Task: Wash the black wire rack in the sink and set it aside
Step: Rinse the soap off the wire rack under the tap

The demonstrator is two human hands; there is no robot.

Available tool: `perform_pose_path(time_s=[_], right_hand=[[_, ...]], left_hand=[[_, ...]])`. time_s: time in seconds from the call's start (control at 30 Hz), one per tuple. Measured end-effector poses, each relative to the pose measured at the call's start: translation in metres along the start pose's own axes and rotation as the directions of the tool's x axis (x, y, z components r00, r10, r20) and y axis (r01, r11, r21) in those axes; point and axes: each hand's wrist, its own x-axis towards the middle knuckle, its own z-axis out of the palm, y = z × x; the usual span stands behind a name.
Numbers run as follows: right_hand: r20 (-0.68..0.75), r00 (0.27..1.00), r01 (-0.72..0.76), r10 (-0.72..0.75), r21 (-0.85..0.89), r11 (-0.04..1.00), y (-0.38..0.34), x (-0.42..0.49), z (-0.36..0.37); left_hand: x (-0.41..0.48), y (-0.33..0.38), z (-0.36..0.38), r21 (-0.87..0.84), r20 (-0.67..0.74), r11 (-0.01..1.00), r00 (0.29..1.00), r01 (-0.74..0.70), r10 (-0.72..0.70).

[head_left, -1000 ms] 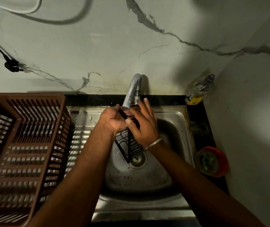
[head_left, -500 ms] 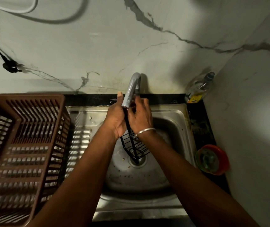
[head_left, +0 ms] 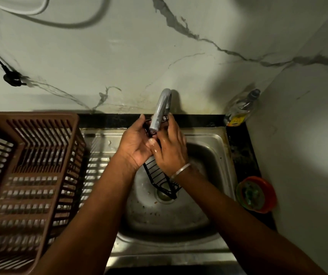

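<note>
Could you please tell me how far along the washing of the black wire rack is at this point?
Done: the black wire rack is in the sink, up under the faucet. In hand: the left hand and right hand both grip its upper part, fingers wet; its lower end hangs over the drain. Left: finishing the wash and setting it aside, perhaps in the brown basket, which looks empty.

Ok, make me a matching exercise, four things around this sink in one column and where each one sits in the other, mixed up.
Things:
1. wire rack
2. crate
3. bottle
4. tub

Places:
A. back right corner by the wall
B. on the drainboard, left of the basin
C. in both hands under the tap
D. right counter edge, nearer the camera

Pairs: 1-C, 2-B, 3-A, 4-D
</note>
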Motion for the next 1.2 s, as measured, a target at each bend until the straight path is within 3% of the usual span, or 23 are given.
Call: perform_pose_path(time_s=[0.17, 0.5, 0.77, 0.9, 1.07, 1.2], right_hand=[[0.016, 0.970, -0.242, 0.244, 0.185, 0.952, -0.003, 0.000, 0.000], [0.293, 0.956, 0.023, -0.006, -0.054, 0.998, 0.023, -0.032, -0.014], [0.449, 0.881, 0.001, 0.147, -0.313, 0.950, -0.001, -0.008, -0.021], [0.474, 0.877, 0.135, 0.075, -0.393, 0.909, 0.006, 0.011, -0.027], [0.541, 0.830, 0.343, -0.139, -0.296, 0.891, 0.015, 0.023, -0.030], [0.500, 0.866, 0.170, 0.027, -0.345, 0.923, 0.019, 0.009, -0.032]], left_hand=[[0.005, -0.020, -0.011, -0.085, -0.011, 0.994, 0.997, -0.073, 0.072], [0.011, -0.017, -0.034, -0.151, -0.090, 0.970, 0.980, -0.191, 0.179], [0.024, -0.024, -0.026, -0.212, -0.221, 0.921, 0.934, -0.328, 0.282], [0.022, -0.046, -0.022, -0.084, -0.138, 0.984, 0.980, -0.156, 0.143], [0.019, -0.059, -0.021, -0.321, -0.076, 0.946, 0.997, -0.052, 0.029], [0.029, -0.048, -0.027, -0.451, -0.104, 0.888, 0.994, -0.086, 0.043]])
